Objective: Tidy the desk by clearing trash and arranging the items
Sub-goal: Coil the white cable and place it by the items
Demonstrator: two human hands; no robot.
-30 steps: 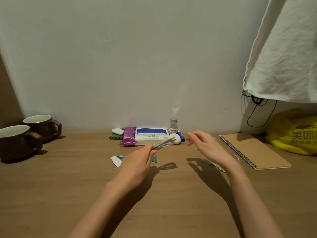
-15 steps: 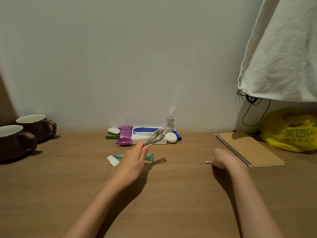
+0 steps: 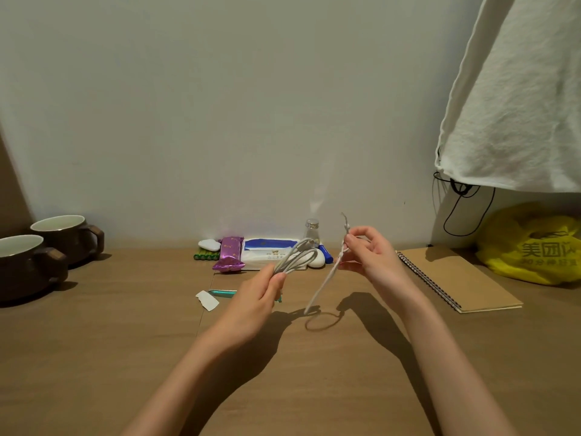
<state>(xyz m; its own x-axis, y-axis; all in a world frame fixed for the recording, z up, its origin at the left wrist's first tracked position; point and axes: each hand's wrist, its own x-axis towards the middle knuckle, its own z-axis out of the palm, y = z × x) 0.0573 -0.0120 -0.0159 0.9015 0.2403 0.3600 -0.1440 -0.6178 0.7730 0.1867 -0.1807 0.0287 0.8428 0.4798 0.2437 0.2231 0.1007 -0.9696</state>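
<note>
Left hand (image 3: 256, 298) curled round coiled white cable (image 3: 297, 259), thumb pinning loops so coil keeps shape. Right hand (image 3: 369, 251) pinches loose tail, raised above worktop (image 3: 110, 341); judged ready to wrap round bundle. Purple wrapper (image 3: 229, 256) and paper scrap (image 3: 207, 299) not yet cleared.

A plain pale wall (image 3: 220, 105) rises behind a wooden worktop (image 3: 94, 357) with a seam running front to back. A brown panel (image 3: 9, 190) edges the far left. White cloth (image 3: 518, 105) hangs upper right, shading that corner. The light is dim and warm.
</note>
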